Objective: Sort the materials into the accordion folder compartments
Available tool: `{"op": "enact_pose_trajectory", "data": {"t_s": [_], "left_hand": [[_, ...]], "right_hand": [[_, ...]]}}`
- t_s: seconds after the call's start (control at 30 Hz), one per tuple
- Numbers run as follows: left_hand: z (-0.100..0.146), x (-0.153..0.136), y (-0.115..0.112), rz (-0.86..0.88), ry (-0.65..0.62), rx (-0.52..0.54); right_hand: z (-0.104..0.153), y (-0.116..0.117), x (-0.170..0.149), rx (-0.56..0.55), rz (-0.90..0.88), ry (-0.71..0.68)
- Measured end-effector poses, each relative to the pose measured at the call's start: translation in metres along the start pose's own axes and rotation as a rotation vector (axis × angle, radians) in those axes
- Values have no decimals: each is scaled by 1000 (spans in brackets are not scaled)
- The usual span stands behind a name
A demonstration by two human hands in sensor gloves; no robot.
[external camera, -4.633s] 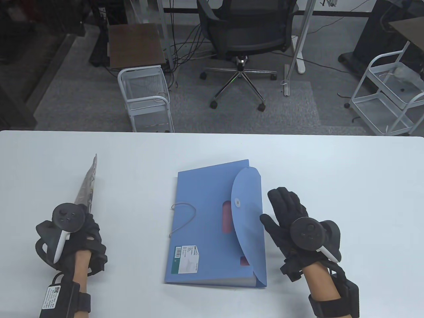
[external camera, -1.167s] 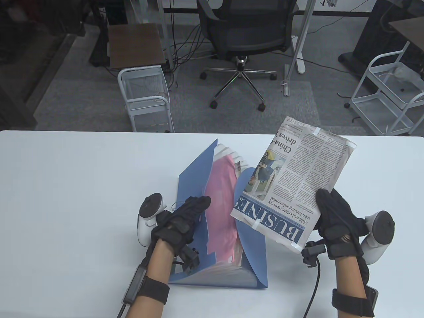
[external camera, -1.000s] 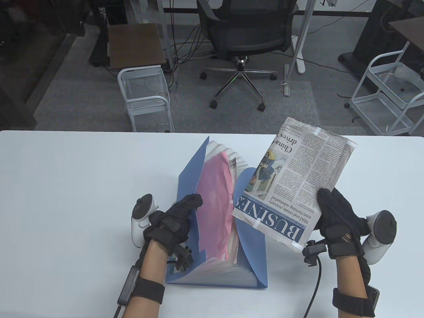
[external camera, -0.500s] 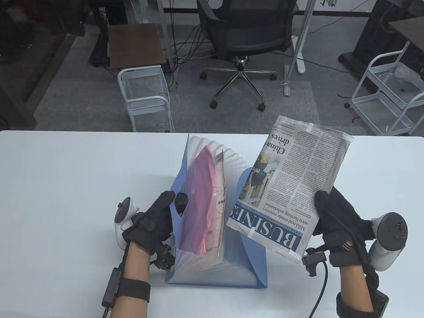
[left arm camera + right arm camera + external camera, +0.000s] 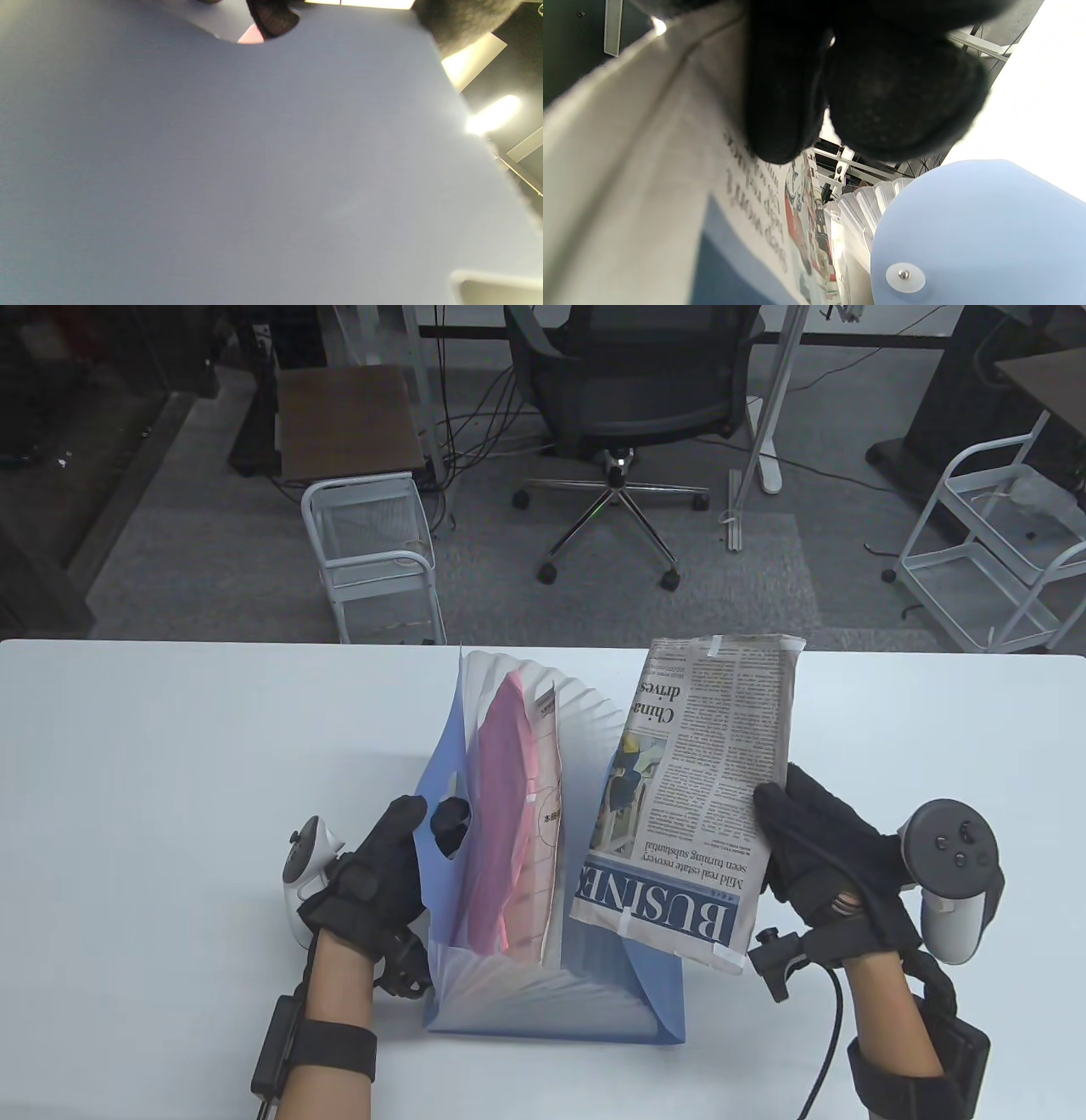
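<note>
A blue accordion folder [image 5: 636, 993] stands fanned open in the middle of the white table. Pink sheets [image 5: 501, 806] and a printed paper [image 5: 547, 814] stand in its left compartments. My left hand [image 5: 386, 857] grips the front cover [image 5: 437, 776] at its thumb notch and holds it pulled to the left. The cover fills the left wrist view [image 5: 237, 169]. My right hand [image 5: 814, 840] grips a folded, taped newspaper [image 5: 696, 789] by its right edge, held above the folder's right side and its flap [image 5: 967, 228].
The table's far edge [image 5: 170, 642] runs across the middle of the table view. Beyond it stand an office chair [image 5: 624, 407], a white wire cart [image 5: 373, 551] and another cart [image 5: 993, 551].
My left hand pulled the front cover further left, so the folder fans wider. My right hand moved the newspaper left toward the folder and turned it more upright.
</note>
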State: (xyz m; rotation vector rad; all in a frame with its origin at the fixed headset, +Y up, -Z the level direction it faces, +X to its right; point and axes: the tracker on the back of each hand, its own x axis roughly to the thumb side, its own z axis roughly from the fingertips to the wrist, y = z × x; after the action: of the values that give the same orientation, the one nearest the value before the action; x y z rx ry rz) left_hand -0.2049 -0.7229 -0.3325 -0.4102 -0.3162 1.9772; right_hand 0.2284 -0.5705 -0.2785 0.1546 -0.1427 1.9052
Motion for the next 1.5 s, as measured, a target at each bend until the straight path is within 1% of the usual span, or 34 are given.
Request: {"op": "enact_pose_trajectory", "data": {"t_s": [0.23, 0.37, 0.53, 0.67, 0.7, 0.77, 0.87, 0.9, 0.97, 1.03, 1.07, 1.1, 1.13, 1.2, 1.3, 1.33, 1.5], "left_hand": [[0, 0, 0, 7, -2, -1], [0, 0, 0, 8, -2, -1], [0, -1, 0, 8, -1, -1], [0, -1, 0, 10, -1, -1], [0, -1, 0, 10, -1, -2], [0, -1, 0, 11, -1, 0], [0, -1, 0, 11, -1, -1], [0, -2, 0, 13, -2, 0], [0, -2, 0, 16, -4, 1], [0, -2, -1, 18, -4, -1], [0, -2, -1, 18, -4, -2], [0, -2, -1, 20, -4, -2], [0, -2, -1, 22, -4, -1], [0, -2, -1, 23, -7, -1], [0, -2, -1, 34, -10, -1], [1, -2, -1, 37, -11, -3], [1, -2, -1, 43, -11, -3]], "right_hand": [[-6, 15, 1, 81, 66, 36], [-9, 25, -1, 99, 59, 70], [-14, 44, -1, 170, 111, 108], [-21, 62, 5, 193, 199, 136], [-22, 64, 6, 194, 209, 138], [-26, 73, 10, 158, 250, 150], [-32, 83, 17, 147, 320, 151], [-35, 88, 19, 137, 359, 170], [-38, 93, 22, 145, 376, 177], [-41, 97, 25, 181, 384, 194], [-44, 100, 26, 234, 380, 224], [-45, 101, 26, 257, 373, 236], [-46, 104, 27, 307, 338, 265], [-49, 107, 28, 345, 318, 288], [-53, 112, 30, 354, 311, 295], [-52, 115, 29, 356, 309, 342], [-56, 127, 28, 382, 337, 369]]}}
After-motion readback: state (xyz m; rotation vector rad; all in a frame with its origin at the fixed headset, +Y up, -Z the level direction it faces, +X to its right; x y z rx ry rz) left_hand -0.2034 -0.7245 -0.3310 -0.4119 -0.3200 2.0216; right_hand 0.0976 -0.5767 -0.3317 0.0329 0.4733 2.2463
